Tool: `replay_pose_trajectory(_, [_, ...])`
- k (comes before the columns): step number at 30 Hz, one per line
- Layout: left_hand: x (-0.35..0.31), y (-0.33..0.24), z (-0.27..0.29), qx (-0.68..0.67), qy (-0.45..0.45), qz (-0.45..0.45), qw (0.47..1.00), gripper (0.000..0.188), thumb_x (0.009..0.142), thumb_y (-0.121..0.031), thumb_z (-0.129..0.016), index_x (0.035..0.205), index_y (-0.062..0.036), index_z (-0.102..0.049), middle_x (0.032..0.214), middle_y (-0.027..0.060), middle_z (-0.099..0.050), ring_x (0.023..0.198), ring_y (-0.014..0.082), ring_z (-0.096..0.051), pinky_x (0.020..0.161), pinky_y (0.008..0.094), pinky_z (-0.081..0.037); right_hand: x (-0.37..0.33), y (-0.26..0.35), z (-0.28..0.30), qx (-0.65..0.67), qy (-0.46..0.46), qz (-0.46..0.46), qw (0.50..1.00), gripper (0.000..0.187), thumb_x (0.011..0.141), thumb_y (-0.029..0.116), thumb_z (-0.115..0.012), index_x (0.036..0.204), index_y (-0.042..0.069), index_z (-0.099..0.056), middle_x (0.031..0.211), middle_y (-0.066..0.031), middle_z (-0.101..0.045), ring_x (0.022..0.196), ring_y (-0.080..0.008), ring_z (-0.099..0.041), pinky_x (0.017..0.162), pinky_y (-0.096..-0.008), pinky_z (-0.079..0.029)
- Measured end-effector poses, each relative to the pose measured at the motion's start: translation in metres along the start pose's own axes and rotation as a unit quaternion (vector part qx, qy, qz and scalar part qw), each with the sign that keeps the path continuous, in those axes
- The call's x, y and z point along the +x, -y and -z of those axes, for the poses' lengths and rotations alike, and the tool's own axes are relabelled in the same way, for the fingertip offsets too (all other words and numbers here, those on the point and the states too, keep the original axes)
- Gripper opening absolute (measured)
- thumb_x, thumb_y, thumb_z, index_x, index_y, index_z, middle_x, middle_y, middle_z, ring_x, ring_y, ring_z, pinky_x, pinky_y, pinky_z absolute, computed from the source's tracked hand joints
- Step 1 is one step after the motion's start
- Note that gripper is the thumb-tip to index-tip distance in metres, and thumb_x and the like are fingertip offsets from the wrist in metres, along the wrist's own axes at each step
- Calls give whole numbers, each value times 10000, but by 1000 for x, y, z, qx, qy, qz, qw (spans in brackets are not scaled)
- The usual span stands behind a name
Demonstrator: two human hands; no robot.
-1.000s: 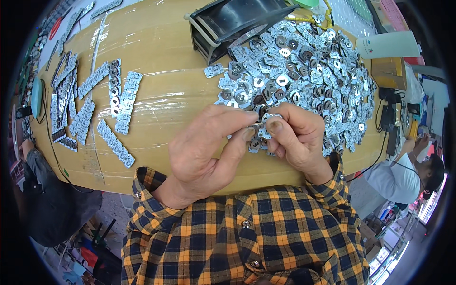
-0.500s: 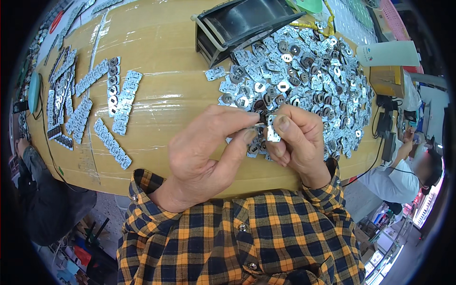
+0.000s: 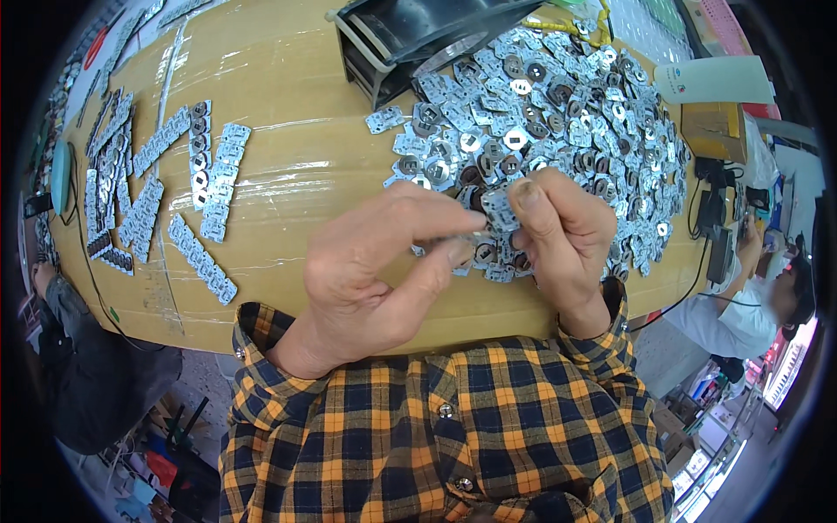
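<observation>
Over the near edge of a big pile of small circuit boards (image 3: 602, 166), my right hand (image 3: 567, 231) pinches one small circuit board (image 3: 499, 209) between thumb and curled fingers. Close on its left is my left hand (image 3: 375, 270), thumb and forefinger bent toward each other in a pinch. The left fingertips are somewhat smeared, and what lies between them cannot be made out. Many boards in the pile carry round dark or silvery parts.
Joined strips of circuit boards (image 3: 202, 253) lie on the brown tabletop (image 3: 288, 157) at left. A black bin (image 3: 418, 35) lies tipped beyond the pile. A pale green container (image 3: 711, 83) and cardboard box (image 3: 713, 131) stand at right. Other people sit at both sides.
The board in my right hand has tilted and risen slightly. My left thumb and forefinger have shifted a little. The whole view has moved slightly.
</observation>
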State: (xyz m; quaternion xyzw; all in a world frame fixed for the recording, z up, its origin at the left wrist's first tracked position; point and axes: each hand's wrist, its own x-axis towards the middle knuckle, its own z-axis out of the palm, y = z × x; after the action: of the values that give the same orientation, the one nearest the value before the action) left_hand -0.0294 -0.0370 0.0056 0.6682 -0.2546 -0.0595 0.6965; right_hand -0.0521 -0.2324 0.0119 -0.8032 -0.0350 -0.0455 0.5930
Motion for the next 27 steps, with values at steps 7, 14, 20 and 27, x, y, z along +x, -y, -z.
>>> replay_pose_trajectory(7, [5,8,-1,111,36,-90,989,205,808,83,-617,1010,57,-643,1036,176,-637,817,203,-657,693,275,-536,0,-1,3,-48,-3,21,999,293,973,175,-525,759,-3,-616,642,-15,-583,491,-29,-437,450,-187,-316])
replay_pose_trajectory(14, [0,-3,-7,-211,-54,179,960,171,897,29,-591,1062,65,-617,882,94,-647,748,117,-656,605,211,-545,0,3,1,47,60,-6,997,295,959,181,-548,746,-11,-616,646,-27,-601,465,-26,-464,423,-186,-331])
replay_pose_trajectory(20, [-2,-6,0,-211,-19,224,951,188,899,9,-608,1072,82,-607,807,100,-657,650,125,-649,526,217,-527,0,1,-4,36,108,17,993,300,945,176,-575,716,-17,-590,569,-12,-545,433,-39,-462,404,-195,-323])
replay_pose_trajectory(27, [0,-2,3,-259,4,220,940,224,879,-25,-641,1083,63,-616,751,97,-664,612,127,-643,504,230,-525,-1,12,-1,198,134,-172,956,292,974,172,-549,741,5,-604,527,-3,-510,419,-44,-440,383,-202,-313])
